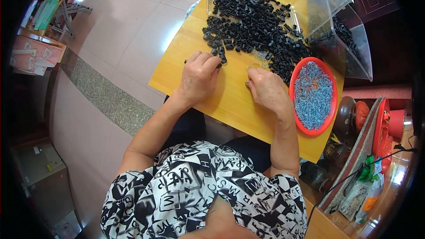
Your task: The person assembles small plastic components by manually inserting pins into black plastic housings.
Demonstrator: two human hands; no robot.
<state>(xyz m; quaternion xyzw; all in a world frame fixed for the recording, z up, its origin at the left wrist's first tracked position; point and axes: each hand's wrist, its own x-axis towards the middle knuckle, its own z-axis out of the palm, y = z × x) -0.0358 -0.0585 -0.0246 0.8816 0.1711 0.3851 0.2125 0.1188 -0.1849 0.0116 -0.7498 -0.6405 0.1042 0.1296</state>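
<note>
My left hand [199, 77] is closed at the near edge of a large heap of small black plastic parts [252, 20]. Dark ends of one such part stick out at both sides of its curled fingers. To the right, my right hand [269, 89] hovers low over the yellow table with thumb and fingers pinched together; what they hold, if anything, is too small to make out. Just beyond those fingers lies a loose scatter of tiny silvery pieces, perhaps springs [260, 57]. A red oval tray [335, 89] full of tiny silvery-blue metal pieces stands beside my right forearm.
The yellow table [175, 68] has its left edge over a tiled floor [106, 31]. Clear plastic bins [365, 57] stand at the back right, one holding more black parts. Jars and bags crowd the shelf [354, 163] on the right.
</note>
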